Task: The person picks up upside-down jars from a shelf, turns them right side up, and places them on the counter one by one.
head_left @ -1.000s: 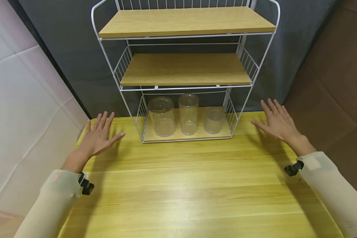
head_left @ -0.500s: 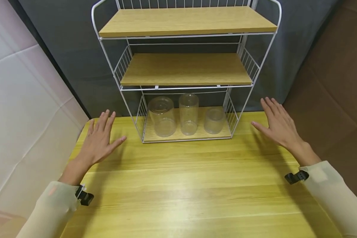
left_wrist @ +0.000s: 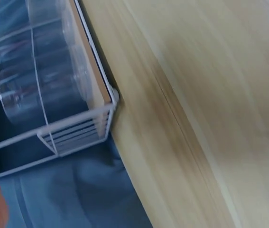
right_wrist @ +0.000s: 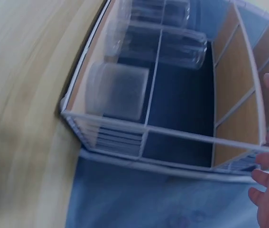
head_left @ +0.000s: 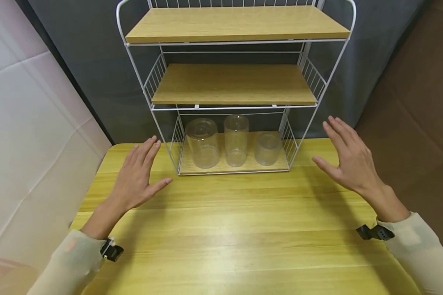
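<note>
The wire rack (head_left: 236, 86) stands at the table's (head_left: 236, 229) back; our left hand (head_left: 138, 178) and right hand (head_left: 348, 162), fingers released and empty, have drifted closer toward its sides since a second ago.

A staged recording set rather than a lived-in room. A yellow wood-grain desk (head_left: 243, 229) stands against a dark grey fabric backdrop (head_left: 92, 69), with a pale sheet (head_left: 26, 135) hung on one side and a brown panel (head_left: 421, 94) on the other. A white wire rack (head_left: 236, 107) with wooden shelves holds three clear plastic containers (head_left: 236, 141).
</note>
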The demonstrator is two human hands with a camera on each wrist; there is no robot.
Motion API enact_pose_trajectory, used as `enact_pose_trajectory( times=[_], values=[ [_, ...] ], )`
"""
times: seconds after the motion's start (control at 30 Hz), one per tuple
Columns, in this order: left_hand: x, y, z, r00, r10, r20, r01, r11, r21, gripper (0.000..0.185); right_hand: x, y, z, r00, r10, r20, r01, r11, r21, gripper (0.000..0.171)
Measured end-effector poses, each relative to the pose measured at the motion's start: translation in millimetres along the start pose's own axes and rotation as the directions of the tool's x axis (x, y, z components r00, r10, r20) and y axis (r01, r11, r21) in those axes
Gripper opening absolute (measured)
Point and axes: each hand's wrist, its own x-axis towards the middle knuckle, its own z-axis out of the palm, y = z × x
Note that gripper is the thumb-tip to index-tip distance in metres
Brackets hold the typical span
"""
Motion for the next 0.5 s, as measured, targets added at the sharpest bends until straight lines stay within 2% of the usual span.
enact_pose_trajectory(
  times=[0.07,0.23,0.33,0.5],
  values=[
    [4.5,6.6,1.7,1.000,0.021,-0.003,-0.021,1.000,-0.008,0.100,7,-7,-3,0.997,-0.066,-0.030,0.066,0.998,-0.002,0.091],
    [15.7,20.4,8.6,0.998,0.057,-0.022,-0.058,0.997,-0.040,0.102,25,-22,-7,0.976,-0.212,-0.044,0.211,0.977,-0.015,0.085],
    [23.2,26.6,14.2,0.998,0.053,-0.029,-0.055,0.996,-0.069,0.104,35,-28,-8,0.962,-0.273,-0.027,0.273,0.962,-0.024,0.085],
    [35.7,34.8,25.2,1.000,0.010,-0.024,-0.013,0.990,-0.141,0.110,54,-39,-8,0.939,-0.341,-0.032,0.341,0.940,-0.022,0.083]
  ],
)
